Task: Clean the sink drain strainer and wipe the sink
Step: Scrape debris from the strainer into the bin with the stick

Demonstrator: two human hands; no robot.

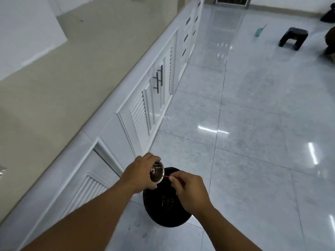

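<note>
I see the left hand (140, 175) gripping the strainer (157, 173), fingers curled round its metal rim. The bowl is tipped on its side with its opening facing right. The right hand (190, 192) pinches a thin red stick (165, 176) between thumb and fingertips, and the stick's tip reaches into the strainer. Both are held above a black bin (163, 214) standing on the tiled floor (253, 124), just beside the white cabinets (145, 109). A dark stool (293, 38) stands well apart, far right.

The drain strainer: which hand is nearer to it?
Left. The left hand grips the strainer over the black bin; the right hand is apart, to its right, pinching a thin red stick that reaches its rim.
</note>
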